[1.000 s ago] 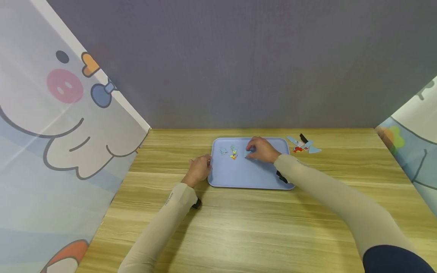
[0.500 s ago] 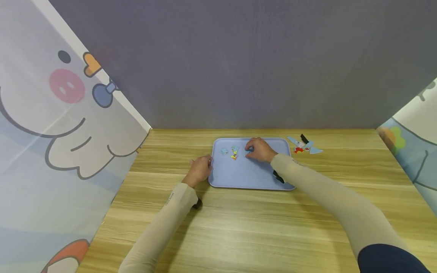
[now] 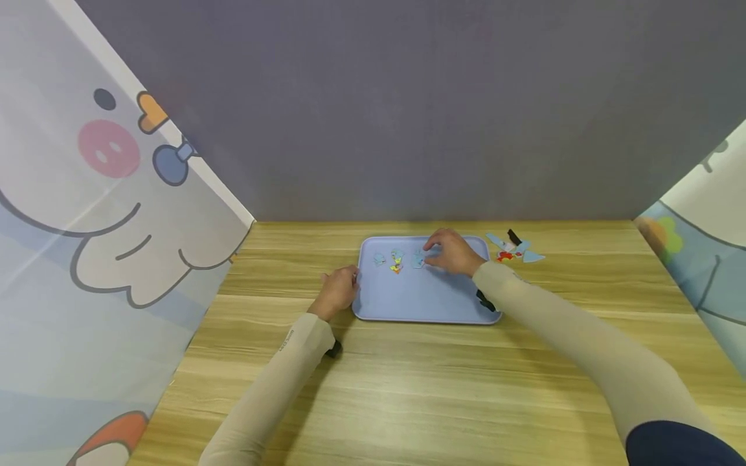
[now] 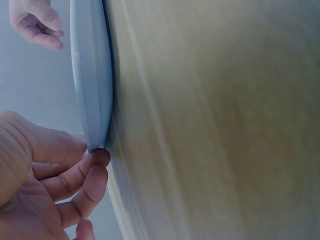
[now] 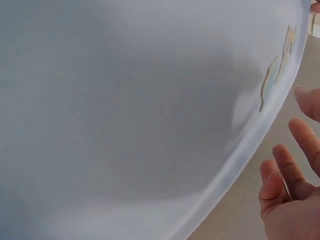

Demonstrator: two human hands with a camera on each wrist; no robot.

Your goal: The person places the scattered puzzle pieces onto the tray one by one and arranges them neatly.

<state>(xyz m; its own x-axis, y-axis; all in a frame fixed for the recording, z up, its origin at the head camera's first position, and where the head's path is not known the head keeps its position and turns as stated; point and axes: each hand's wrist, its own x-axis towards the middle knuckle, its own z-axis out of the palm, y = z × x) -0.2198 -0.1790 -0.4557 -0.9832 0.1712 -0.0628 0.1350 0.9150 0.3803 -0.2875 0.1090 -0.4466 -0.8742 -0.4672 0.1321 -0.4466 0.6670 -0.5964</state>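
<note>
A pale blue tray (image 3: pixel 419 301) lies on the wooden table. My left hand (image 3: pixel 338 290) is at its left edge; in the left wrist view thumb and index finger pinch the rim (image 4: pixel 92 80). Over the tray's right half hovers my right hand (image 3: pixel 456 254), thumb and fingers spread apart and nothing held. Just left of its fingertips lies a flat light blue puzzle-like piece (image 3: pixel 418 259). Farther left on the tray are a small light blue piece (image 3: pixel 379 259) and a blue and yellow cluster (image 3: pixel 397 261). Thin pieces (image 5: pixel 270 80) show edge-on in the right wrist view.
Right of the tray, several loose flat pieces (image 3: pixel 506 256), light blue, red and black, lie in a small pile on the table (image 3: pixel 408 388). A grey wall (image 3: pixel 408 129) rises behind the table. Printed cartoon panels (image 3: pixel 70 259) stand at both sides.
My right thumb and fingers have spread and lifted off the light blue piece, which now lies uncovered on the tray. My left hand stays at the tray's left edge.
</note>
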